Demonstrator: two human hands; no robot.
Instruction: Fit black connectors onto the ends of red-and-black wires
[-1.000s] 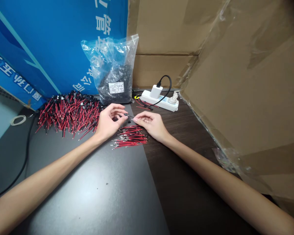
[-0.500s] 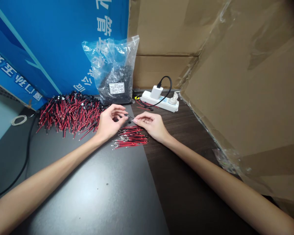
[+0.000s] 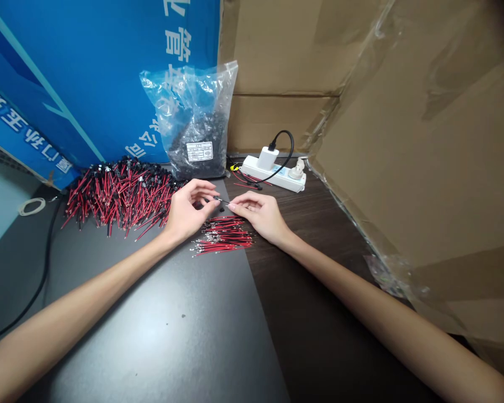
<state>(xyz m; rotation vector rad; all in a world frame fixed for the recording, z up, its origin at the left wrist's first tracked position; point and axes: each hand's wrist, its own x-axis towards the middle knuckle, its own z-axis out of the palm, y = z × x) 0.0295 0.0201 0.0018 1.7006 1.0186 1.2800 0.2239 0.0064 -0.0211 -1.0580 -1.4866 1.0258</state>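
Observation:
My left hand [image 3: 189,210] pinches a small black connector [image 3: 215,198] between thumb and fingertips. My right hand [image 3: 258,212] pinches a thin wire [image 3: 223,201] whose tip meets that connector. Both hands hover just above a small bundle of loose red and black wires [image 3: 222,235] on the dark table [image 3: 172,313]. A large heap of red and black wires with black ends [image 3: 117,193] lies to the left of my left hand.
A clear plastic bag of black parts [image 3: 195,126] leans on a blue box [image 3: 79,78]. A white power strip [image 3: 273,170] with a charger sits behind the hands. Cardboard walls [image 3: 424,157] close the back and right. A black cable [image 3: 42,274] runs at the left.

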